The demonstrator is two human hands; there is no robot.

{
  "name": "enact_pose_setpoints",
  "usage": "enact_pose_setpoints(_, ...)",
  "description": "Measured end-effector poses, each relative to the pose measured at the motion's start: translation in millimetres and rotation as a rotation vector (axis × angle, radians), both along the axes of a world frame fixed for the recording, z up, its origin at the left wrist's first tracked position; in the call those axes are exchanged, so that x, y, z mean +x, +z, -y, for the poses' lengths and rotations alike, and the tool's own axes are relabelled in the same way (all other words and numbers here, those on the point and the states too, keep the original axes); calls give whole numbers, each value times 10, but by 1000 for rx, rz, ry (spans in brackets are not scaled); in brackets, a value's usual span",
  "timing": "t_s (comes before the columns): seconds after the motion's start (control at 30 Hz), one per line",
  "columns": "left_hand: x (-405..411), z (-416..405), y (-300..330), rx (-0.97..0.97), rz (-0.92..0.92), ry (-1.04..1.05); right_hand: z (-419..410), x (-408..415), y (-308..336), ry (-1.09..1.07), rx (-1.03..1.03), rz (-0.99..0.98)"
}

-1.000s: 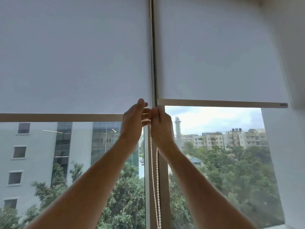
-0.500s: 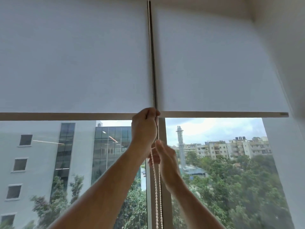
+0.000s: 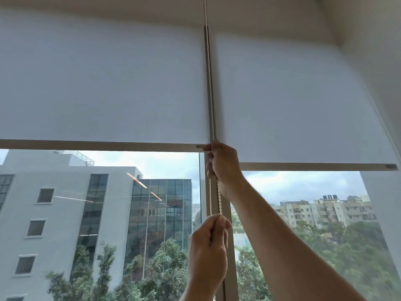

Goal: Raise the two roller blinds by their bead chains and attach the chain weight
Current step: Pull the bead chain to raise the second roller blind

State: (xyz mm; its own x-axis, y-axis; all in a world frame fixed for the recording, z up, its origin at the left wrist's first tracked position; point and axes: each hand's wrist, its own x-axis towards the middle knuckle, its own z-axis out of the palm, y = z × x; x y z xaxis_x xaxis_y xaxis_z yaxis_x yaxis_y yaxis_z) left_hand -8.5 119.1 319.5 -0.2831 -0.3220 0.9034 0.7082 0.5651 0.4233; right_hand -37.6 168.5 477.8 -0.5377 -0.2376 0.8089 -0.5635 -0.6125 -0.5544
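Both hands are fisted around the white plastic bead chain (image 3: 219,200) hanging beside the grey window mullion (image 3: 211,94): right hand (image 3: 223,166) above, left hand (image 3: 208,244) below. Best to pull straight down, hand over hand.

Matt white woven cloth blinds (image 3: 104,83); glossy cream plastic bead chain (image 3: 219,196); smooth, reflective window glass (image 3: 108,213).
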Motion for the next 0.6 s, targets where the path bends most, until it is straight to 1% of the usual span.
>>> enact_pose_setpoints(0.07,-9,52,-96,-13,44,-30,46,-30,-120,-75,-42,-24)
enact_pose_setpoints(0.17,13,198,-192,-71,123,-59,79,-115,-354,-269,-76,-133)
enact_pose_setpoints(0.23,74,298,-141,-104,166,-93,112,-171,-524,-330,-94,-167)
enact_pose_setpoints(0.27,84,350,-72,-63,170,-93,138,-199,-623,-344,-97,-165)
enact_pose_setpoints(0.33,75,420,151,85,146,-106,199,-232,-838,-362,-78,-151)
enact_pose_setpoints(0.4,68,410,431,165,128,-158,263,-267,-1081,-339,-59,-149)
enact_pose_setpoints(0.5,98,326,844,117,89,-175,335,-287,-1380,-344,-65,-193)
enact_pose_setpoints(0.6,130,186,1207,91,90,-230,373,-293,-1569,-321,-57,-183)
